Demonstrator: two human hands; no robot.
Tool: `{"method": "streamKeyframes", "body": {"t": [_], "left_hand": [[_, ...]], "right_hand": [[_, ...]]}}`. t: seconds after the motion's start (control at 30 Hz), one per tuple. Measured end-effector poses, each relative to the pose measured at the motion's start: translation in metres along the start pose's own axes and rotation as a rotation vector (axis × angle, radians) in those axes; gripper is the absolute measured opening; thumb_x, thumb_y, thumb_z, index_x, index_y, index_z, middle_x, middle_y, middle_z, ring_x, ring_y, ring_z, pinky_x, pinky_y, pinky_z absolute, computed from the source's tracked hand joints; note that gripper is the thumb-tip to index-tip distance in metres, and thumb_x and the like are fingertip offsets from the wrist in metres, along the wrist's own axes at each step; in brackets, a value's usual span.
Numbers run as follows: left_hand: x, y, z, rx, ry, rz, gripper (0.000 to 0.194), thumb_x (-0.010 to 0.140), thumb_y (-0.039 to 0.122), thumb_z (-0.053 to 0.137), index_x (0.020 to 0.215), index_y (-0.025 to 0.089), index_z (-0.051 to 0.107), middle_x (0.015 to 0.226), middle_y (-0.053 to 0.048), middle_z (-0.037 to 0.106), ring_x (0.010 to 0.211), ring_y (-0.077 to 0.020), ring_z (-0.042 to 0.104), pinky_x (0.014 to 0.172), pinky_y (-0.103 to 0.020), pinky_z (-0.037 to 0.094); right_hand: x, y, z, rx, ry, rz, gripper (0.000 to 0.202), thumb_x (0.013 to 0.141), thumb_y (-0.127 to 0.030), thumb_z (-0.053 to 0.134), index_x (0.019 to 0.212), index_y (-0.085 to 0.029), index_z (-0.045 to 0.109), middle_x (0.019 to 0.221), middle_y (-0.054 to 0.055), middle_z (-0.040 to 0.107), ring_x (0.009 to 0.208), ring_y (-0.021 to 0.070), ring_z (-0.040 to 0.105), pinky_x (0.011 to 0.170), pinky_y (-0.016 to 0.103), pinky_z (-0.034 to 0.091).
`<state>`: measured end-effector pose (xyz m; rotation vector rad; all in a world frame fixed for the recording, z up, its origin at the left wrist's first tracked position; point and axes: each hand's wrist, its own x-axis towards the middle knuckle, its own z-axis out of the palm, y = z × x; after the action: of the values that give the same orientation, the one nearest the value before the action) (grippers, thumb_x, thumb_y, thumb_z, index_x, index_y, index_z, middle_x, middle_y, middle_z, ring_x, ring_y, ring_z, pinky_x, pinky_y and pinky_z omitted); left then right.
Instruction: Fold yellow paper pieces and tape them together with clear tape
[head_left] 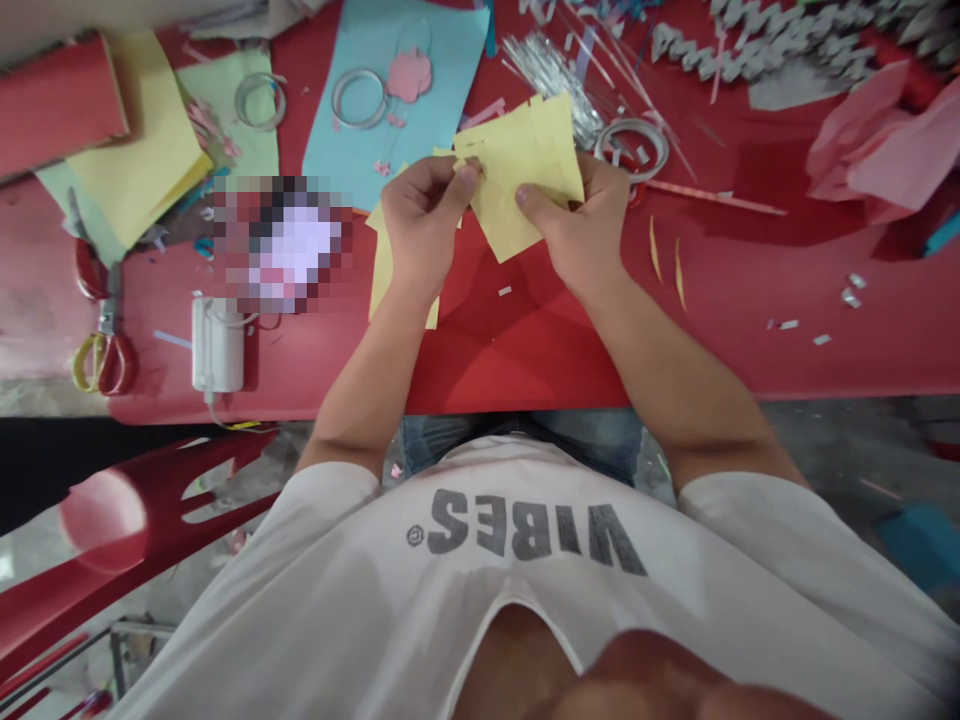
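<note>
Above the red table (525, 340), both hands pinch fanned, square-cut yellow paper sheets (529, 165).

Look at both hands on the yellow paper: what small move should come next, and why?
Probably press the fold flat. The left hand pinches the top-left corner of the yellow paper and the right hand grips its lower edge, so the sheets are held above the red table, not yet creased.

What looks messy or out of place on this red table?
Paper scraps and thin strips lie scattered over the red table, thickest along the far edge. The scissors sit at the near left edge. Otherwise both hands, left hand and right hand, hold the yellow paper normally.
</note>
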<state>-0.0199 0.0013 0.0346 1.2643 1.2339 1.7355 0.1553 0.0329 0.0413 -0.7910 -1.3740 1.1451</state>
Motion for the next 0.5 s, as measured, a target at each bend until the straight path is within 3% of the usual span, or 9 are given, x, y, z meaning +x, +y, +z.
{"method": "streamKeyframes", "body": {"t": [0.23, 0.5], "left_hand": [[0.0016, -0.0056, 0.0007, 0.033, 0.029, 0.031, 0.027, 0.083, 0.064, 0.078, 0.085, 0.037, 0.076, 0.080, 0.000, 0.070, 0.069, -0.0194, 0.058, 0.063, -0.038, 0.047], [-0.0002, -0.0005, 0.0023, 0.006, 0.020, -0.008, 0.026, 0.086, 0.054, 0.081, 0.091, 0.031, 0.071, 0.087, 0.002, 0.068, 0.072, -0.0152, 0.055, 0.064, -0.034, 0.045]], "right_hand": [[-0.0005, 0.0052, -0.0031, -0.072, -0.010, -0.070, 0.002, 0.082, -0.022, 0.076, 0.081, -0.022, 0.074, 0.074, -0.002, 0.063, 0.067, 0.0167, 0.053, 0.061, 0.032, 0.043], [-0.0032, 0.0048, -0.0042, -0.206, -0.017, -0.042, 0.004, 0.086, -0.032, 0.077, 0.084, -0.031, 0.073, 0.080, -0.002, 0.067, 0.073, 0.0213, 0.058, 0.069, 0.037, 0.050]]}}
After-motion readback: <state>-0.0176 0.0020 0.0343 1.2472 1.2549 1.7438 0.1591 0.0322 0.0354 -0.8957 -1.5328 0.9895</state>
